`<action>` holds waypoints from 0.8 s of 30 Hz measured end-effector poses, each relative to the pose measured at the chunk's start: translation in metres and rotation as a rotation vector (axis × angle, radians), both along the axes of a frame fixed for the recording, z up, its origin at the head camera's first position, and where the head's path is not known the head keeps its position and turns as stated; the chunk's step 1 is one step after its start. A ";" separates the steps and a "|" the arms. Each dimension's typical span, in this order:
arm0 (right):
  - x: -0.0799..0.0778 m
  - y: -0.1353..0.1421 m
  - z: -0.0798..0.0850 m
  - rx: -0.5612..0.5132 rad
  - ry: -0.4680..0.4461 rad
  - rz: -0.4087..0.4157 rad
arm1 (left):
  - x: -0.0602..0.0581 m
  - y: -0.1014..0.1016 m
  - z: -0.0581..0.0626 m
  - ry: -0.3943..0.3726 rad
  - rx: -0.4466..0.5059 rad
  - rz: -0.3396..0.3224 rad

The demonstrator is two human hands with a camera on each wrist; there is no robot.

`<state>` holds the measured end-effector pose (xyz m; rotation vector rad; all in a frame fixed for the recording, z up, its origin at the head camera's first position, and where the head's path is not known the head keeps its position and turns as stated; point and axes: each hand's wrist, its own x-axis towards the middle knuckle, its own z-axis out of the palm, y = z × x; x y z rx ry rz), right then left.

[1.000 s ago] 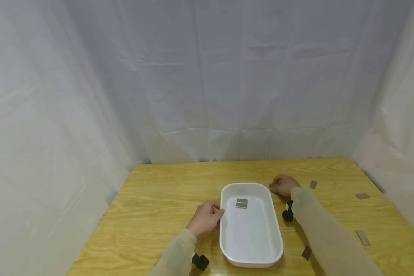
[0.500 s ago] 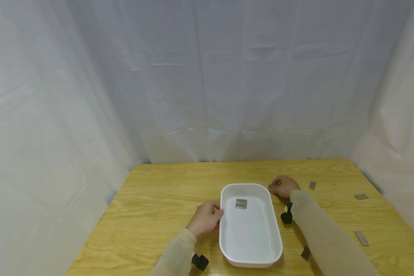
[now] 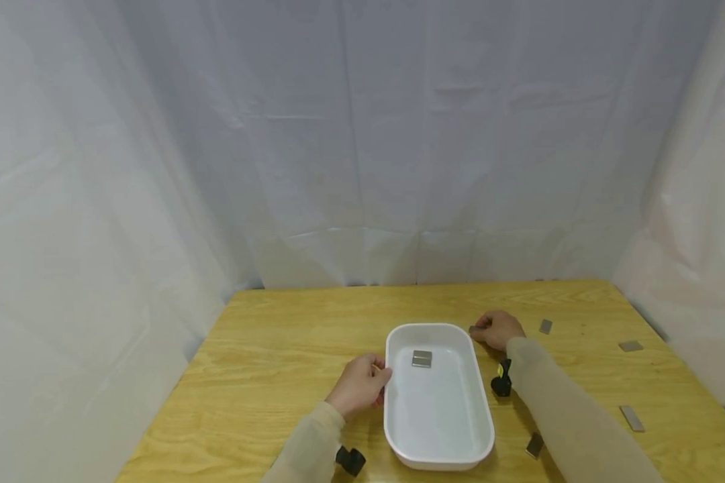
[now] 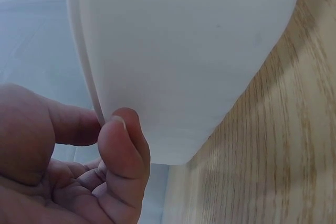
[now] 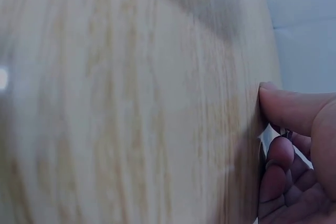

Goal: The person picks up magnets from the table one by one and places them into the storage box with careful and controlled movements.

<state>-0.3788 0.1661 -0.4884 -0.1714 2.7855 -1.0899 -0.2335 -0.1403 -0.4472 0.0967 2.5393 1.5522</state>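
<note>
In the head view, my left hand (image 3: 358, 387) pinches the left rim of a white rectangular tray (image 3: 440, 463). The left wrist view shows thumb and fingers on either side of that rim. Two small flat grey rectangular pieces (image 3: 421, 359) lie side by side inside the tray, towards its far end. Beyond the tray's far right corner, my right hand (image 3: 499, 329) pinches another small flat grey piece (image 3: 474, 329) low at the table. In the right wrist view the fingers hide most of this piece.
More flat grey pieces lie on the wooden table (image 3: 278, 376) to the right: one piece (image 3: 546, 327) beyond the right hand, one (image 3: 631, 346) near the right edge, one (image 3: 632, 418) nearer, and a darker one (image 3: 534, 445) beside the right sleeve. White sheeting (image 3: 387, 168) surrounds the table.
Both hands stay almost in place, the left on the tray rim and the right at the grey piece. The head view shifts very slightly.
</note>
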 end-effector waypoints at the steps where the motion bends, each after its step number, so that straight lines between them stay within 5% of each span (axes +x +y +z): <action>1: 0.000 0.000 -0.001 -0.001 0.003 -0.001 | 0.000 0.000 0.000 0.002 0.002 0.000; 24: 0.004 -0.006 0.003 0.001 0.045 -0.001 | 0.003 0.000 0.005 -0.015 0.005 0.003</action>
